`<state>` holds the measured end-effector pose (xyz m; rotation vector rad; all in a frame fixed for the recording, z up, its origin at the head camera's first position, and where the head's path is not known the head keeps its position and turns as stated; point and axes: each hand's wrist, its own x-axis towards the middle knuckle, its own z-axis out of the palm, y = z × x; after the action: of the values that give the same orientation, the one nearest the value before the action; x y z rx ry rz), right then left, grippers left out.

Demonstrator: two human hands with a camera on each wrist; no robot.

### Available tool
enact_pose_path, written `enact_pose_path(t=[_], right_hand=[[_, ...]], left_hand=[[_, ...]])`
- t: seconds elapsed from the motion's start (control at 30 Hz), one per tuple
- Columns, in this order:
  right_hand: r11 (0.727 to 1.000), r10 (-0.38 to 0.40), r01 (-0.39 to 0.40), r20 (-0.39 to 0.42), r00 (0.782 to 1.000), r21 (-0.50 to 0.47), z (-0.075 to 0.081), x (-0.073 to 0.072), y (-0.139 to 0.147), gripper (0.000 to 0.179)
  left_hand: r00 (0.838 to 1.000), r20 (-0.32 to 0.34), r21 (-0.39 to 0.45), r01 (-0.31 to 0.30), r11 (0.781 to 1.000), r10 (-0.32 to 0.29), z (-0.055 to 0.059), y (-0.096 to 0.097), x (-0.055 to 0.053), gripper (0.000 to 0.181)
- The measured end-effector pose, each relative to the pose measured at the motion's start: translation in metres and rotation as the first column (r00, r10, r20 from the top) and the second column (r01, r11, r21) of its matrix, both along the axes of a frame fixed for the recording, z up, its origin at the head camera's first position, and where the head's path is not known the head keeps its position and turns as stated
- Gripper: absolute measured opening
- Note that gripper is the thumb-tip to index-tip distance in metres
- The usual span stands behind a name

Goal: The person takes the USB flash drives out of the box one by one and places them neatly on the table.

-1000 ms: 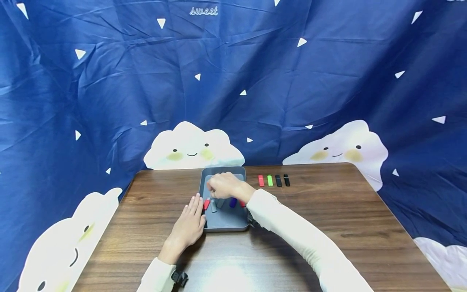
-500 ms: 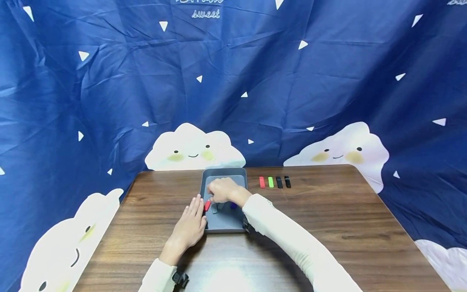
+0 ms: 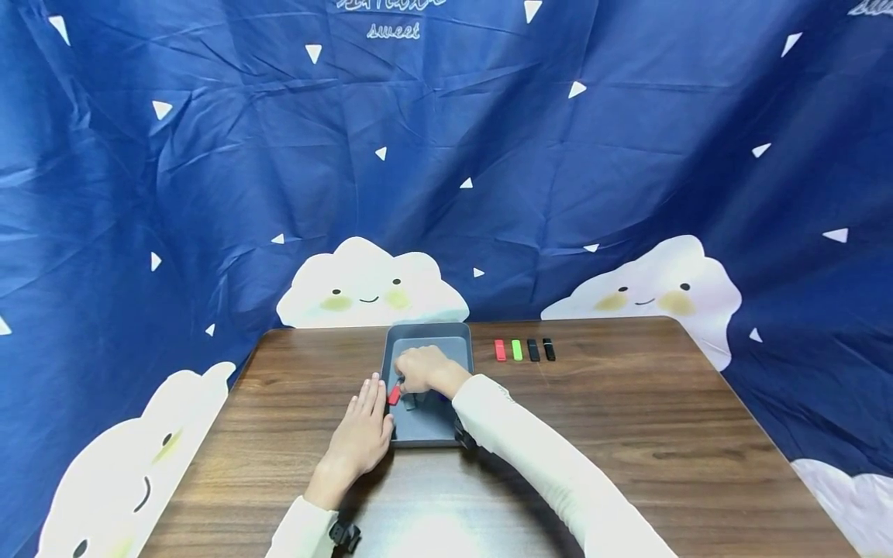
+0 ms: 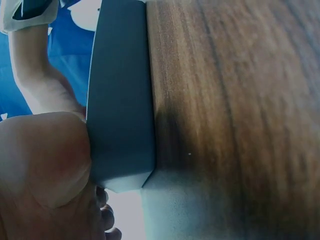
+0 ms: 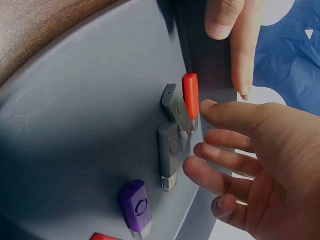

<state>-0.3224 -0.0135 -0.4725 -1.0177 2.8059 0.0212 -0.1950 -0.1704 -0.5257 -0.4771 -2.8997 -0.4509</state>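
My left hand lies with straight fingers along the left rim of a grey tray. Over the tray's left half is my right hand. In the right wrist view, its thumb tip is right beside a red USB flash drive, while the other fingers curve loosely around nothing. That drive leans near the tray's left wall. Two grey USB drives lie close to it, one against it. Farther right are a purple USB drive and the end of another red drive; the forearm covers that area in the head view.
Right of the tray, a row of drives stands on the wooden table: a red one, a green one and two black ones. A blue curtain with clouds hangs behind the table.
My right hand has shifted slightly left and nearer, closer to the red drive by the left wall. The left hand stays on the rim. The view has tilted a little.
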Motion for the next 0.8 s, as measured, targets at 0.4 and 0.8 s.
enact_pose_path(t=[0.4, 0.8], right_hand=[[0.998, 0.001, 0.003, -0.060, 0.998, 0.067, -0.010, 0.005, -0.008, 0.034], [0.998, 0.003, 0.002, -0.078, 0.997, 0.064, -0.017, 0.007, -0.012, 0.059]], left_hand=[[0.998, 0.034, -0.035, -0.045, 0.998, 0.046, -0.003, 0.000, -0.002, 0.064], [0.997, 0.066, 0.019, -0.051, 0.998, 0.050, 0.004, 0.003, 0.001, 0.063]])
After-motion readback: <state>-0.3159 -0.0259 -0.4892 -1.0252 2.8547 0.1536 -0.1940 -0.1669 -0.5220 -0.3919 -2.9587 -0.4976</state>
